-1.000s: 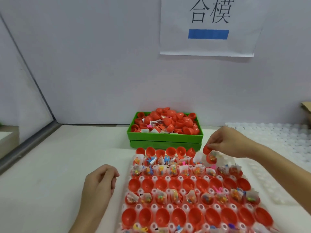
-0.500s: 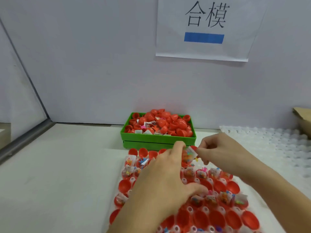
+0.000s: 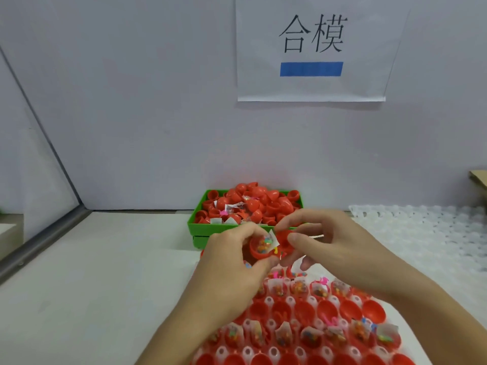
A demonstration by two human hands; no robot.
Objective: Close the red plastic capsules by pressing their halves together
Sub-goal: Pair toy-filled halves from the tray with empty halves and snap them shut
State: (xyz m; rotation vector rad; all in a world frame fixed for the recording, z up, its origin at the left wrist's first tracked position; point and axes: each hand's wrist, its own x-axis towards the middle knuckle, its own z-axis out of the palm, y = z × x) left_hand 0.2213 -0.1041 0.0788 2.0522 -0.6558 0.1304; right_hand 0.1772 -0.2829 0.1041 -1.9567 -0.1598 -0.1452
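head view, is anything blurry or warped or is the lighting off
Head view: light is soft and even, with no harsh glare; the wall edge at left bows from the wide-angle lens; the left hand and right hand look slightly soft, so the toy packet in the red capsule half is hard to make out.

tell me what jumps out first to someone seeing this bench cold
Two bare hands meet in mid-frame: the left hand holds a red capsule half stuffed with a small packet, and the right hand brings the other red half against it. Below them lies a tray of open red halves, many filled. Behind stands a green bin heaped with red capsules, under a wall sign reading 合模.
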